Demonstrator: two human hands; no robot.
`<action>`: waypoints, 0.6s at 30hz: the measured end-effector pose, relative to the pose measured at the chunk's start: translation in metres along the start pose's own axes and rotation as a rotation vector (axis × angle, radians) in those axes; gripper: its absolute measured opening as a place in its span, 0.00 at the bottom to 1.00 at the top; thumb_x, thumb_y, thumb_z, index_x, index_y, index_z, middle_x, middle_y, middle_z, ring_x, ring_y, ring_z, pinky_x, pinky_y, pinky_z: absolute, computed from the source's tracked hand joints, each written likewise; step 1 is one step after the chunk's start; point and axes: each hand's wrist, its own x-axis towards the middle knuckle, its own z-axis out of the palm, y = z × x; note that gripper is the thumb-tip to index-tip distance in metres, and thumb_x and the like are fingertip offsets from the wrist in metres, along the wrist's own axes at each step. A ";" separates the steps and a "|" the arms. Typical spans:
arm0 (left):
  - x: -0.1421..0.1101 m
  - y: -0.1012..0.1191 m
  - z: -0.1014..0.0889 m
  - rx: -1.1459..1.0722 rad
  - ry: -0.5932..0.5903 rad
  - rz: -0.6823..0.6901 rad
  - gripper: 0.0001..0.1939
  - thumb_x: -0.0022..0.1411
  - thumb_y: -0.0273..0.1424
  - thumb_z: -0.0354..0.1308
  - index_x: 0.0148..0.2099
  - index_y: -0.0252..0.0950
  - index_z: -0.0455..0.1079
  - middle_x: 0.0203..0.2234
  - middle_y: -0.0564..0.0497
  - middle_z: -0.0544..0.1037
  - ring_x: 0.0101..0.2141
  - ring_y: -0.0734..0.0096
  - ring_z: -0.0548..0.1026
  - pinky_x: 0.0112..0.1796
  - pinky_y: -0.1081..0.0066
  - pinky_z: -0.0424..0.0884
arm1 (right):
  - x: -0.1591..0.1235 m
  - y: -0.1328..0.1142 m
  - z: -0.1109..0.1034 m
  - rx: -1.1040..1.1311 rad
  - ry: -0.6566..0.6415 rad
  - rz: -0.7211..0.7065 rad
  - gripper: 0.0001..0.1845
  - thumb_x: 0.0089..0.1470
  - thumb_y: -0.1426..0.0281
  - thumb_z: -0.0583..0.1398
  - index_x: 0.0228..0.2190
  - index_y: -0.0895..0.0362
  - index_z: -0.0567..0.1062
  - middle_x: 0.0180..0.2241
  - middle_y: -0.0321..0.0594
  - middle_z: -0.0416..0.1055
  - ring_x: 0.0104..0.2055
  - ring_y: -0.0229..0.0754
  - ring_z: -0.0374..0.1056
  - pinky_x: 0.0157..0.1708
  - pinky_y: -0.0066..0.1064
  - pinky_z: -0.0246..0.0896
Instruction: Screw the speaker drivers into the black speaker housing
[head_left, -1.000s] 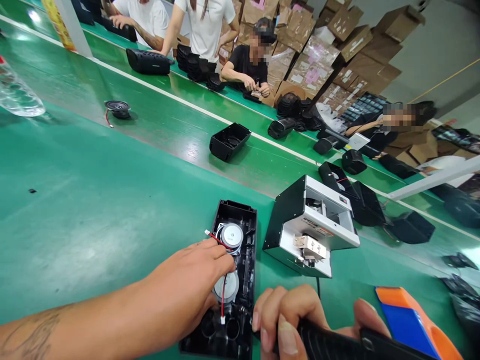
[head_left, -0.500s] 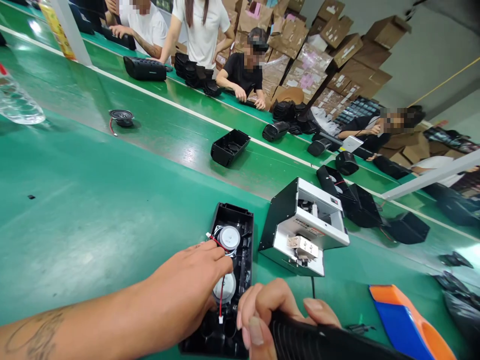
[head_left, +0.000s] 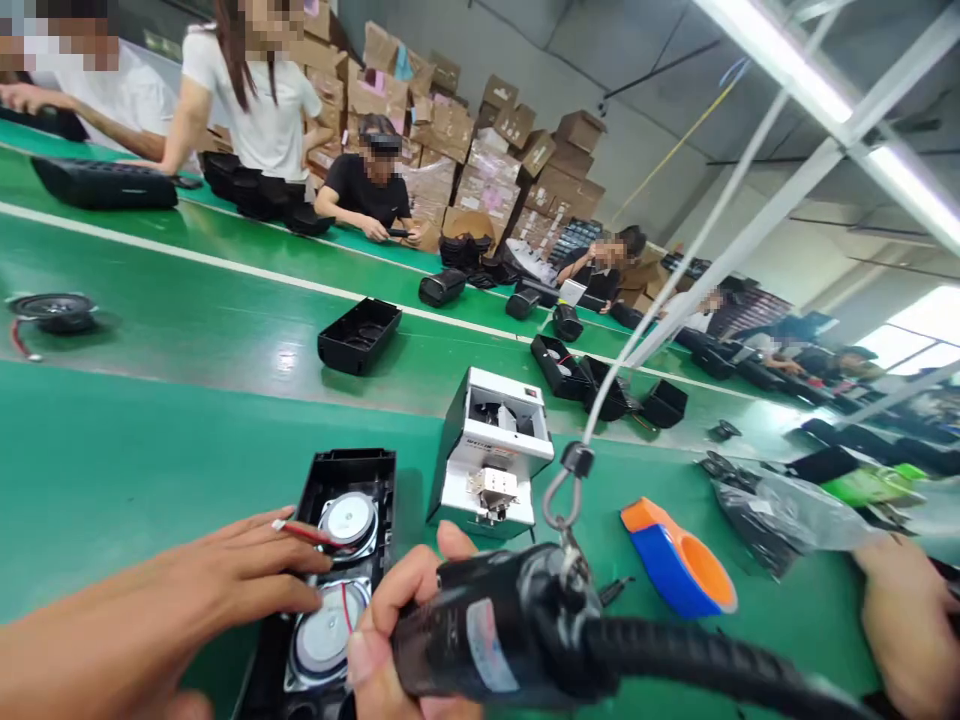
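A black speaker housing (head_left: 330,480) lies open in front of me with two round silver speaker drivers (head_left: 347,520) in it and thin red wires. My left hand (head_left: 225,585) rests on the housing's left edge, fingers pressed against the drivers and a red wire (head_left: 304,533). My right hand (head_left: 394,640) is wrapped round a black electric screwdriver (head_left: 495,635) that hangs from a hook and cable (head_left: 562,490), its thick black cord running off to the right.
A white and black screw feeder box (head_left: 491,450) stands just beyond the housing. An orange and blue tape dispenser (head_left: 675,560) lies to its right. Another person's hand (head_left: 911,620) shows at bottom right. Black housings (head_left: 358,335) and a loose speaker (head_left: 52,312) ride the green belt; several people work opposite.
My view has tilted up and swung right. The right hand has raised the screwdriver, so its body and hanging hook show. The left hand stays on the housing.
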 end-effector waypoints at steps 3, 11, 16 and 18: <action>0.001 -0.015 -0.003 -0.073 -0.042 0.107 0.22 0.60 0.25 0.56 0.48 0.50 0.86 0.43 0.61 0.92 0.55 0.63 0.88 0.78 0.58 0.55 | 0.028 -0.021 0.008 0.130 0.104 -0.035 0.33 0.74 0.54 0.69 0.71 0.42 0.65 0.31 0.25 0.63 0.19 0.35 0.45 0.15 0.29 0.42; -0.017 -0.031 0.021 -0.014 0.111 0.153 0.45 0.49 0.23 0.61 0.69 0.56 0.76 0.44 0.63 0.93 0.46 0.55 0.90 0.76 0.55 0.55 | 0.157 -0.062 -0.050 -0.112 -0.058 -0.364 0.40 0.77 0.72 0.68 0.77 0.33 0.59 0.32 0.24 0.69 0.27 0.38 0.67 0.32 0.31 0.77; -0.039 -0.019 0.039 0.182 0.022 0.031 0.35 0.56 0.29 0.72 0.64 0.62 0.83 0.41 0.59 0.92 0.46 0.51 0.90 0.53 0.63 0.80 | 0.163 -0.046 -0.060 -0.192 -0.078 -0.360 0.36 0.74 0.71 0.72 0.73 0.45 0.64 0.33 0.25 0.73 0.27 0.38 0.69 0.31 0.32 0.75; -0.043 -0.009 0.042 0.220 -0.029 -0.041 0.37 0.58 0.29 0.72 0.67 0.65 0.82 0.42 0.57 0.92 0.47 0.51 0.90 0.47 0.67 0.82 | 0.159 -0.046 -0.059 -0.203 -0.077 -0.320 0.33 0.74 0.70 0.72 0.70 0.46 0.65 0.33 0.25 0.73 0.27 0.38 0.69 0.31 0.31 0.75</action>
